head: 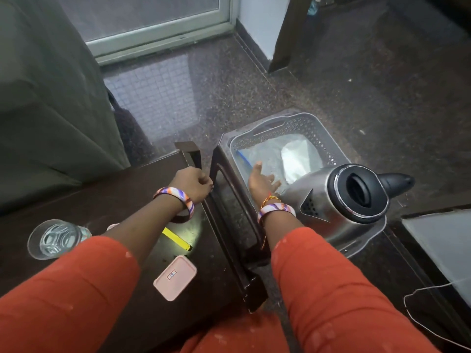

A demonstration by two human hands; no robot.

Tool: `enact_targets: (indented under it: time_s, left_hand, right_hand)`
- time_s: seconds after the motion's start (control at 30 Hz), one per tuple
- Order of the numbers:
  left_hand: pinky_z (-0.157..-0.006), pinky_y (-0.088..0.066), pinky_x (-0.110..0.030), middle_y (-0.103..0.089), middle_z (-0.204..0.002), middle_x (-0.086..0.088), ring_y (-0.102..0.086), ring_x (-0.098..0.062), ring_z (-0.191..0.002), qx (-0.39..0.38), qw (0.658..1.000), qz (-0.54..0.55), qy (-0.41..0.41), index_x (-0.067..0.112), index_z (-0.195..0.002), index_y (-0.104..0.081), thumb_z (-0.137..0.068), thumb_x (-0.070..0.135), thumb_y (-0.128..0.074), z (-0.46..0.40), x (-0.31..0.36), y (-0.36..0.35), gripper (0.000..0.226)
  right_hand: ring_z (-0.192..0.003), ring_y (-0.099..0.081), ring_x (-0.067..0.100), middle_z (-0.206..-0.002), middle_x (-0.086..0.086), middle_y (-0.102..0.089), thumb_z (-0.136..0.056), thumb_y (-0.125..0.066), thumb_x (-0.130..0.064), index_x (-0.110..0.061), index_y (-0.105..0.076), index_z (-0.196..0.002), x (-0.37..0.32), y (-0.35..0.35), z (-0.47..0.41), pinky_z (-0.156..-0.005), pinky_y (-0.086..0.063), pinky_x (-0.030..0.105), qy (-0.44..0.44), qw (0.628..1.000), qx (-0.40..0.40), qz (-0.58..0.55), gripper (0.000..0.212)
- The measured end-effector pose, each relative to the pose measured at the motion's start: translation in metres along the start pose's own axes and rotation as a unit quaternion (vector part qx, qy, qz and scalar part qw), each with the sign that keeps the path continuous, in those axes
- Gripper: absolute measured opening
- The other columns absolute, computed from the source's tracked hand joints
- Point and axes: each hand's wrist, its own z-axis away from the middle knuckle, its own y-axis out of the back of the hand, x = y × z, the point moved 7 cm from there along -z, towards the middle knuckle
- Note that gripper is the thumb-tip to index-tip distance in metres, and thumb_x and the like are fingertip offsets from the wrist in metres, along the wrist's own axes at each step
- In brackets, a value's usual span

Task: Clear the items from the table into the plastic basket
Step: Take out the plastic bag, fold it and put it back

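Note:
A grey plastic basket (316,128) stands on the floor beside the dark table (127,189). Inside it lies a clear plastic bag (285,159) with something white in it. My right hand (262,182) hovers open over the basket's near edge, fingers spread, holding nothing. My left hand (193,183) is curled at the table's far right edge; whether it holds anything I cannot tell. On the table sit a glass of water (54,238), a yellow strip-like item (177,239) and a flat pink case (175,277). A steel kettle (344,200) stands at the right.
A green curtain (51,98) hangs at the left. A dark chair arm (229,212) runs between table and basket. A white sheet (443,240) lies on a surface at the right, with a thin white cord (418,324) below it. A glass door is at the back.

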Motion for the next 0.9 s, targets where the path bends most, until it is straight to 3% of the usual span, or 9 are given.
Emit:
enact_targets:
  time_s: [0.13,0.23,0.3,0.4,0.47,0.6,0.73,0.8,0.9]
  left_hand:
    - [-0.089,-0.045,-0.028,-0.071,-0.106,-0.017,-0.062,-0.029,-0.106,0.001,1.000,0.017,-0.007,0.000,-0.099,-0.070,-0.086,0.009,-0.054,0.010,-0.004,0.009,0.023]
    - [-0.085,-0.044,-0.025,-0.073,-0.099,-0.016,-0.064,-0.028,-0.101,0.014,0.999,0.050,-0.017,0.002,-0.096,-0.072,-0.085,0.008,-0.054,0.015,-0.004,0.022,0.022]
    - [-0.084,-0.045,-0.027,-0.072,-0.096,-0.017,-0.065,-0.028,-0.096,0.016,0.997,0.076,-0.028,0.002,-0.096,-0.071,-0.084,0.008,-0.055,0.015,-0.001,0.029,0.020]
    - [-0.076,-0.045,-0.026,-0.068,-0.077,-0.011,-0.060,-0.019,-0.073,0.025,0.994,0.097,-0.041,0.002,-0.096,-0.070,-0.085,0.006,-0.055,0.017,0.002,0.035,0.019]
    - [-0.071,-0.046,-0.026,-0.063,-0.066,-0.002,-0.056,-0.013,-0.063,0.020,0.993,0.111,-0.042,0.002,-0.095,-0.070,-0.086,0.006,-0.054,0.018,0.001,0.034,0.019]
    - [-0.084,-0.052,-0.039,-0.063,-0.067,-0.006,-0.064,-0.024,-0.080,0.005,0.986,0.159,-0.042,0.013,-0.083,-0.067,-0.086,0.011,-0.056,0.027,-0.004,0.026,0.012]
    - [-0.058,-0.053,-0.026,-0.057,-0.067,0.002,-0.059,-0.017,-0.070,0.051,0.957,0.278,-0.061,0.017,-0.086,-0.060,-0.086,0.019,-0.062,0.042,0.010,0.048,0.003]
    - [-0.051,-0.048,-0.023,-0.056,-0.067,0.002,-0.055,-0.013,-0.065,0.075,0.932,0.351,-0.051,0.018,-0.080,-0.059,-0.083,0.026,-0.065,0.051,0.019,0.064,0.010]
    - [-0.066,-0.056,-0.040,-0.062,-0.073,-0.010,-0.058,-0.022,-0.069,0.103,0.914,0.390,-0.031,0.005,-0.079,-0.065,-0.074,0.036,-0.072,0.066,0.025,0.082,0.033]
  right_hand:
    - [-0.131,-0.039,0.037,-0.139,0.024,-0.045,-0.098,-0.028,-0.034,0.004,-0.052,-0.124,-0.006,0.020,0.010,-0.109,-0.029,0.044,0.046,0.994,0.097,0.023,0.053]
    - [-0.113,-0.055,0.042,-0.118,0.029,-0.061,-0.091,-0.043,-0.008,0.008,-0.062,-0.103,-0.003,0.038,0.028,-0.090,-0.044,0.038,0.092,0.981,0.168,0.021,0.027]
    - [-0.111,-0.055,0.043,-0.116,0.031,-0.062,-0.087,-0.043,0.000,0.008,-0.063,-0.097,0.000,0.044,0.032,-0.088,-0.044,0.037,0.117,0.976,0.185,0.002,0.023]
    - [-0.118,-0.055,0.036,-0.125,0.025,-0.060,-0.088,-0.043,0.001,-0.001,-0.057,-0.125,-0.010,0.048,0.033,-0.098,-0.041,0.035,0.166,0.970,0.172,-0.047,0.039]
    - [-0.110,-0.060,0.028,-0.121,0.023,-0.064,-0.088,-0.044,0.000,-0.007,-0.058,-0.126,-0.027,0.047,0.034,-0.094,-0.043,0.030,0.217,0.960,0.161,-0.073,0.041]
    - [-0.107,-0.064,0.021,-0.112,0.015,-0.070,-0.086,-0.052,-0.003,-0.006,-0.068,-0.111,-0.060,0.048,0.058,-0.096,-0.044,0.025,0.263,0.932,0.189,-0.161,0.030]
    - [-0.080,-0.063,0.012,-0.090,0.010,-0.075,-0.079,-0.059,-0.002,-0.006,-0.074,-0.092,-0.072,0.042,0.110,-0.080,-0.049,0.022,0.322,0.902,0.209,-0.196,0.020]
    - [-0.072,-0.059,0.010,-0.081,0.005,-0.071,-0.076,-0.063,-0.003,-0.009,-0.071,-0.087,-0.078,0.036,0.136,-0.072,-0.047,0.021,0.367,0.894,0.198,-0.164,0.014]
    - [-0.063,-0.053,0.006,-0.075,-0.003,-0.062,-0.073,-0.065,-0.006,-0.009,-0.065,-0.086,-0.095,0.030,0.172,-0.061,-0.042,0.017,0.434,0.881,0.157,-0.105,0.013]
